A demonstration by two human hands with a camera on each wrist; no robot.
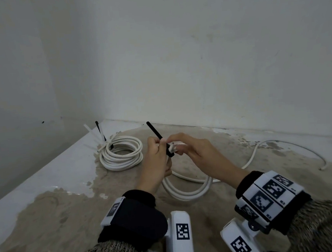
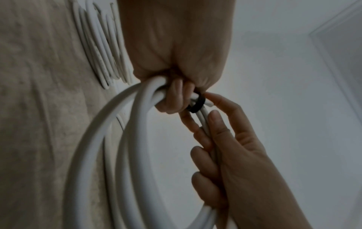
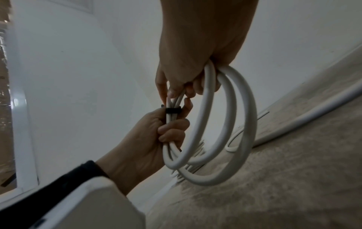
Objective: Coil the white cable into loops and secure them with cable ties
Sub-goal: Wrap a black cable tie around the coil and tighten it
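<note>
Both hands hold up a small coil of white cable (image 1: 187, 193), whose loops hang below them. A black cable tie (image 1: 170, 152) wraps the bunched strands between the hands, and its tail (image 1: 154, 131) sticks up to the far left. My left hand (image 1: 161, 146) grips the bundle just beside the tie (image 3: 173, 110), thumb against the tail. My right hand (image 1: 175, 147) curls round the strands on the tie's other side (image 2: 197, 103). The cable's loose end (image 1: 253, 157) trails right across the surface.
A second, larger white coil (image 1: 121, 154) lies at the back left, bound with a black tie, with loose white ties (image 1: 92, 132) beside it. The worn brown surface (image 1: 48, 216) meets walls behind and to the left, forming a corner.
</note>
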